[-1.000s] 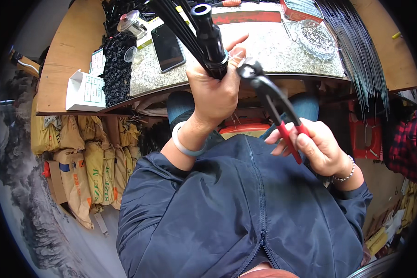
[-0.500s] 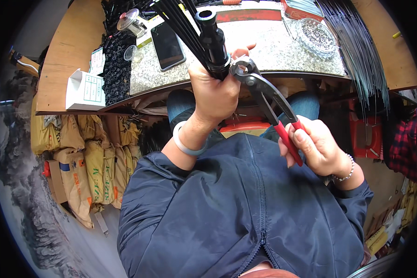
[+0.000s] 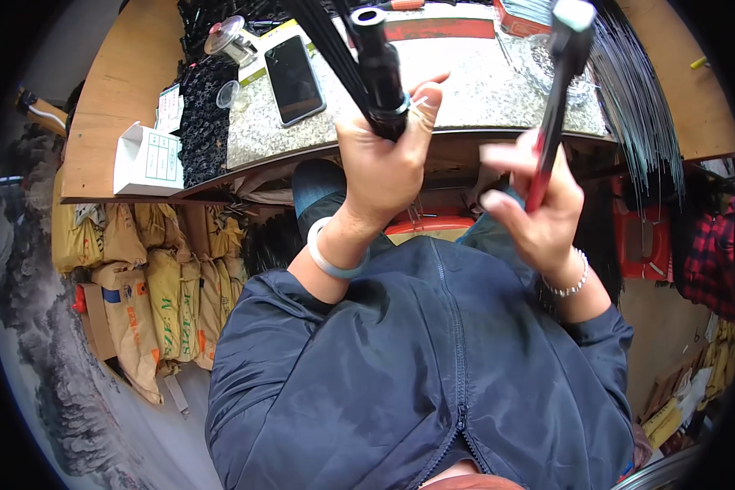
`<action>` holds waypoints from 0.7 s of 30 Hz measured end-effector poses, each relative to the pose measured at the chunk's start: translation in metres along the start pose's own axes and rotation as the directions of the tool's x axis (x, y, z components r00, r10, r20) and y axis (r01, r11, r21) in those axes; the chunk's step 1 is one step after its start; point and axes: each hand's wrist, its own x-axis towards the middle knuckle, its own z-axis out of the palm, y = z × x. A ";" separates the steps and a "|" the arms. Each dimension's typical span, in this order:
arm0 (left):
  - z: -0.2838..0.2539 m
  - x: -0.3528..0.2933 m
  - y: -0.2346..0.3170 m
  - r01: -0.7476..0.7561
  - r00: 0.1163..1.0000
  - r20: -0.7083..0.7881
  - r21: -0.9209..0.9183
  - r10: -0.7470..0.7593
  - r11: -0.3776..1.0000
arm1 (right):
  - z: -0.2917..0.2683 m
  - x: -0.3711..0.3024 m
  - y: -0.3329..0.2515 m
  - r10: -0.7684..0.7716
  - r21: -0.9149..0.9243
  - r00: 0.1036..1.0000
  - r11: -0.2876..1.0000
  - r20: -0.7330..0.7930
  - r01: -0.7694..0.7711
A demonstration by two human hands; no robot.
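Observation:
My left hand (image 3: pixel 384 167) is closed round the lower end of a black tubular shaft (image 3: pixel 377 65). Long thin black rods (image 3: pixel 325 47) run alongside the shaft, as on a folded umbrella frame. A small pale strip, perhaps wire, shows by the left thumb, too fine to make out. My right hand (image 3: pixel 551 216) grips red-handled pliers (image 3: pixel 556 106), raised to the right of the shaft and apart from it. The pliers are seen edge-on and blurred, their head upward; whether the jaws are apart is hidden.
On the speckled worktop (image 3: pixel 465 90) lie a black phone (image 3: pixel 294 82) and a glass dish (image 3: pixel 539 57). Small black parts (image 3: pixel 204 122) heap at left beside a white box (image 3: pixel 149 159). Thin wires (image 3: pixel 645 106) overhang the right edge. Sacks (image 3: pixel 167 302) stand below left.
The pliers have come away from the shaft, swinging up and right with my right hand. My left hand keeps its hold on the shaft, almost unmoved.

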 end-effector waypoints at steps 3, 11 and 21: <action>0.009 -0.006 0.011 -0.049 0.999 -0.005 0.083 0.049 0.995 | 0.013 0.034 -0.013 -0.078 -0.074 0.982 0.995 -0.172 0.066; -0.008 0.005 0.007 0.136 0.987 -0.071 -0.130 -0.146 0.982 | -0.007 0.034 -0.010 -0.130 -0.214 0.992 0.968 0.001 0.127; -0.007 0.010 0.001 0.112 0.989 -0.088 -0.084 -0.119 0.990 | -0.047 0.028 -0.024 -0.257 -0.757 0.935 0.552 0.243 0.349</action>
